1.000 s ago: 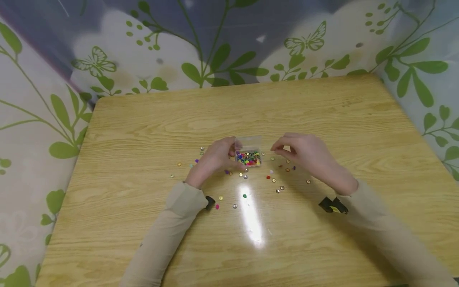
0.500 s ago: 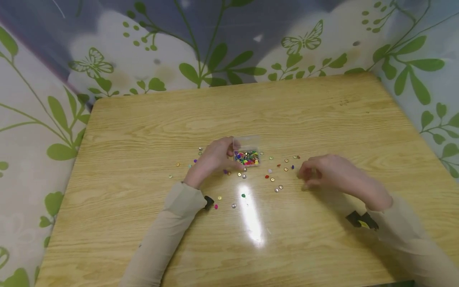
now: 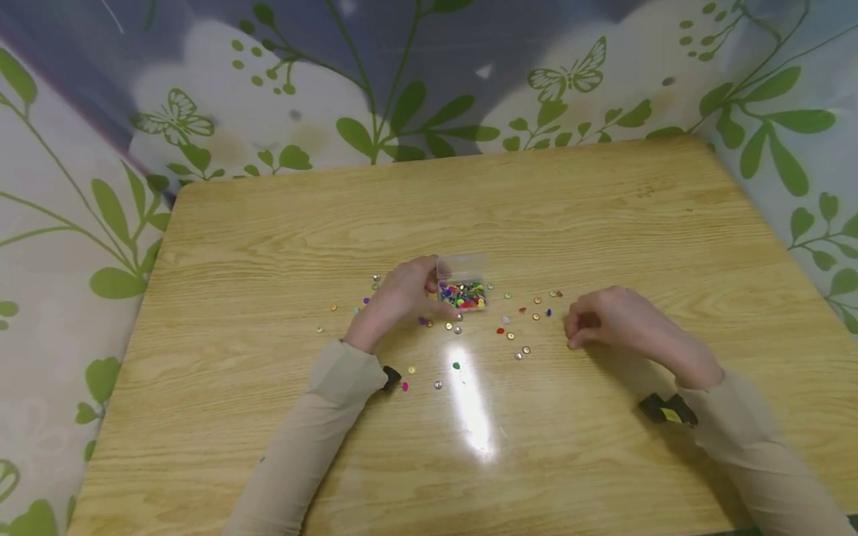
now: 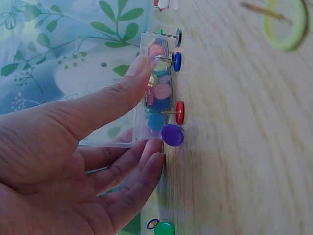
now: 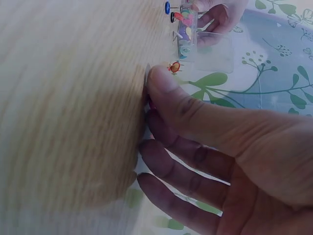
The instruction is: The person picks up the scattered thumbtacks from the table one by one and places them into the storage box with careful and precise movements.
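Note:
A small clear plastic box (image 3: 462,264) with its lid raised stands on the table, filled with colourful thumbtacks (image 3: 468,292). My left hand (image 3: 402,294) holds the box from its left side; the left wrist view has the thumb along its front and the fingers under its end. To the right, my right hand (image 3: 617,320) is down at the tabletop. Thumb and index finger pinch a thumbtack (image 5: 152,104), of which only a small reddish bit shows between them. The other fingers of that hand are loosely bent. A purple thumbtack (image 4: 172,135) lies beside the box.
Loose thumbtacks lie scattered around the box, among them a red thumbtack (image 3: 500,330), a green thumbtack (image 3: 456,365) and a pink thumbtack (image 3: 405,386). The wooden table (image 3: 302,461) meets a leaf-patterned wall covering (image 3: 255,112) at its back and sides.
My right hand has moved from near the box out to the right and toward me, down to a thumbtack on the table. My left hand keeps its hold on the box.

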Action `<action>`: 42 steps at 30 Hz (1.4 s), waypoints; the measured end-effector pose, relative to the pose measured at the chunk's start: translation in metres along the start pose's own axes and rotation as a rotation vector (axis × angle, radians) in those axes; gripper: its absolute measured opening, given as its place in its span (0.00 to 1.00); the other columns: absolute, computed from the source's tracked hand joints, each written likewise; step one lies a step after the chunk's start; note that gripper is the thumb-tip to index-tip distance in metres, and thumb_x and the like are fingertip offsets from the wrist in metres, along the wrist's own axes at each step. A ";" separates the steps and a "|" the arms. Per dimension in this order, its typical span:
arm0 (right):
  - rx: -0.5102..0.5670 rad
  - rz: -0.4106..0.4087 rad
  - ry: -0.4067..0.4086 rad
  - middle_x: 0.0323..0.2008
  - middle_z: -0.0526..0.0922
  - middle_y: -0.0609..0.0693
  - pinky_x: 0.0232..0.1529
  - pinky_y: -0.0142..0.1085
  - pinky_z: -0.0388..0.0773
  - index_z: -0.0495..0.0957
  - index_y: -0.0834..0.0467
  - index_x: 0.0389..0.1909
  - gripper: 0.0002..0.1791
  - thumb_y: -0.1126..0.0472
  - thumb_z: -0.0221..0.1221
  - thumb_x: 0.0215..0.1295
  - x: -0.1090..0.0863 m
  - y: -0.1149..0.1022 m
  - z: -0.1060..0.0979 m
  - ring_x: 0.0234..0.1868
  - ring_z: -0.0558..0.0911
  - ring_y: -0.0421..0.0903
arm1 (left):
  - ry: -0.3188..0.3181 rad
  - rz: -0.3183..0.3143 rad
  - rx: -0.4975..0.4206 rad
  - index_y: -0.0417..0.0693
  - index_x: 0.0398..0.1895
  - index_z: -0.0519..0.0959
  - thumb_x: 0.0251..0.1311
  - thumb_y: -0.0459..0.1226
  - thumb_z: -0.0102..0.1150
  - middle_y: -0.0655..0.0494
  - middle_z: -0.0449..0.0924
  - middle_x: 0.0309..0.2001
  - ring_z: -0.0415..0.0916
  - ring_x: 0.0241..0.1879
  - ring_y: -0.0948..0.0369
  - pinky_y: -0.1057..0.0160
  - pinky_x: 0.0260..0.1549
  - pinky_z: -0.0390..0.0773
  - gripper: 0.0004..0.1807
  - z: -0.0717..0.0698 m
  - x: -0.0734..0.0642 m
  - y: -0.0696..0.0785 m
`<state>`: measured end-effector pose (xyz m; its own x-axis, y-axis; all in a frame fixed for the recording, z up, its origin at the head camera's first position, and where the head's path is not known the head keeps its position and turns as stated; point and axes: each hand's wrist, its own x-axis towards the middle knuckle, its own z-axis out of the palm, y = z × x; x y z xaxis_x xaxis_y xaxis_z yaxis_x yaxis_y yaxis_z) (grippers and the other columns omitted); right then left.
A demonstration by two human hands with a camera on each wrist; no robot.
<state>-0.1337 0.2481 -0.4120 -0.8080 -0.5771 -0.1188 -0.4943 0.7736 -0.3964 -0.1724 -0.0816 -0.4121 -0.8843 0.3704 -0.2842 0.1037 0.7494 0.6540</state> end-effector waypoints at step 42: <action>-0.098 -0.227 0.326 0.37 0.89 0.48 0.20 0.35 0.71 0.88 0.54 0.43 0.09 0.62 0.70 0.62 0.086 -0.083 -0.013 0.24 0.80 0.42 | 0.003 0.026 0.016 0.48 0.56 0.76 0.48 0.47 0.80 0.54 0.77 0.43 0.74 0.44 0.56 0.58 0.44 0.76 0.33 -0.001 0.000 -0.002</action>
<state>-0.1660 0.1378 -0.3778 -0.7261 -0.6353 0.2630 -0.6876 0.6661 -0.2891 -0.1734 -0.0835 -0.4127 -0.8828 0.3880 -0.2647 0.1338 0.7480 0.6501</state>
